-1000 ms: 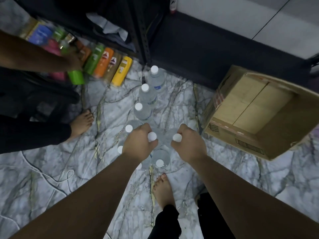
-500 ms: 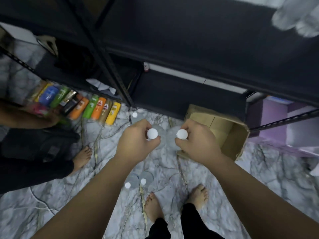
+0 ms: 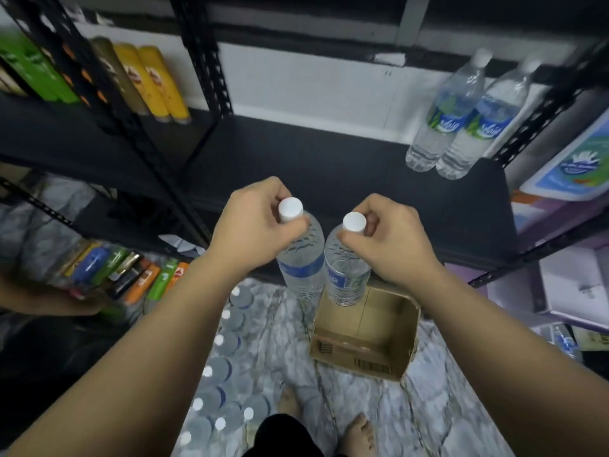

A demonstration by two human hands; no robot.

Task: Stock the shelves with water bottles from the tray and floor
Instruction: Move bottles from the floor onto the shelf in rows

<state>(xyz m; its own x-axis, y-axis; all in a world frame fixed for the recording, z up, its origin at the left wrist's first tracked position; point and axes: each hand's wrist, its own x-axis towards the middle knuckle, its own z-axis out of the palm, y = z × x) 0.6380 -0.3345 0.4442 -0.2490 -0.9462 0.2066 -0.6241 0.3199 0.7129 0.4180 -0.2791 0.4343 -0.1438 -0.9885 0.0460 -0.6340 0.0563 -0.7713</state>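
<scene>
My left hand (image 3: 253, 225) grips the neck of a clear water bottle (image 3: 301, 265) with a white cap and blue label. My right hand (image 3: 389, 239) grips the neck of a second such bottle (image 3: 346, 275). Both bottles hang upright side by side, touching, in front of the edge of a black shelf (image 3: 329, 159). Two water bottles (image 3: 461, 117) stand at that shelf's back right. Several more bottles (image 3: 224, 374) stand in a row on the marble floor below my left arm.
An open cardboard box (image 3: 365, 344) sits on the floor beneath the right bottle. Colourful drink bottles (image 3: 145, 84) fill the upper left shelf, and more (image 3: 131, 275) lie lower left. Another person's arm (image 3: 49, 298) reaches in at left. Black uprights (image 3: 204, 54) frame the shelf.
Both hands have lifted the two bottles from the floor up to shelf height. My view has risen from the floor to the shelf.
</scene>
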